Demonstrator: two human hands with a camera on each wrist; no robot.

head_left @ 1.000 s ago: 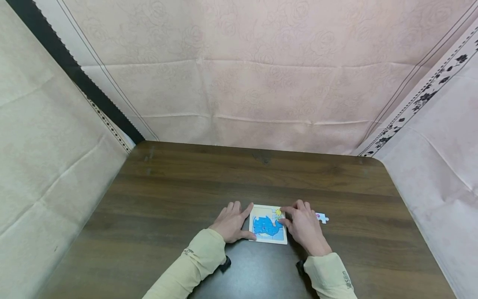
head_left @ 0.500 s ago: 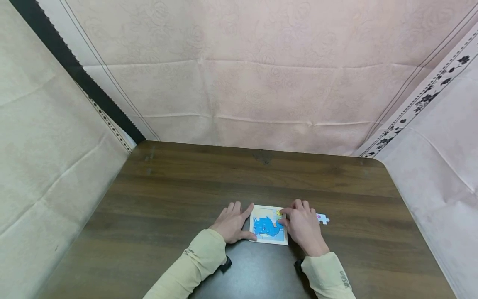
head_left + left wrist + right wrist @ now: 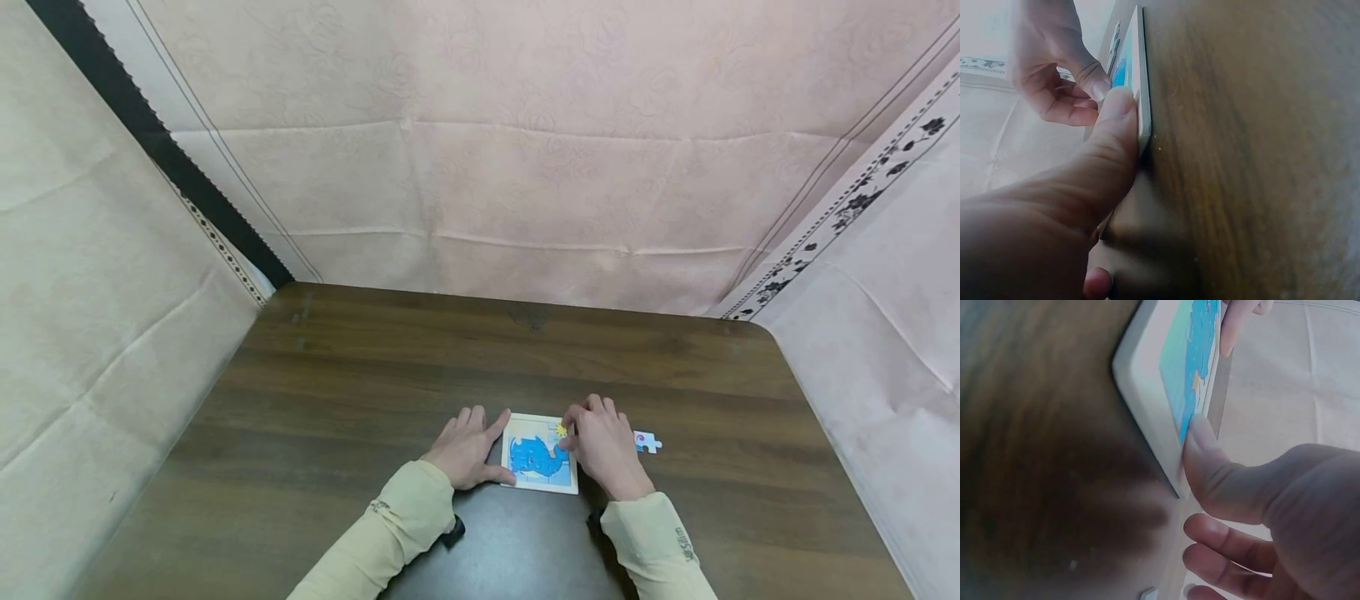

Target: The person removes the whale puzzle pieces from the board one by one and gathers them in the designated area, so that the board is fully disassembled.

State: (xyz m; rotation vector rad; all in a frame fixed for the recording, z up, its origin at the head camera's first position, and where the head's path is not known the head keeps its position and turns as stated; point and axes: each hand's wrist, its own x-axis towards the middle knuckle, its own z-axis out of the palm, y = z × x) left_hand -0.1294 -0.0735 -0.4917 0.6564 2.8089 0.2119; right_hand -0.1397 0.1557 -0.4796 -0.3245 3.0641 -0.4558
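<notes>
Right hand (image 3: 605, 446) shifted slightly forward; tray (image 3: 540, 488) holds blue animal puzzle (image 3: 534, 456).

"Any words you can read?"

"Not one. There is dark lettering (image 3: 684, 543) near the cuff of the right sleeve (image 3: 651, 537), but in the head view it is too small and blurred to spell out."

"And the left sleeve (image 3: 375, 537)?"

"Small dark marks (image 3: 377, 504) near its cuff, like print. I can't pick out a single letter."

"What about the loose jigsaw piece (image 3: 648, 443)?"

"It carries a little pinkish mark (image 3: 641, 437). Whether that is a figure or part of a drawing, I can't tell."
</notes>
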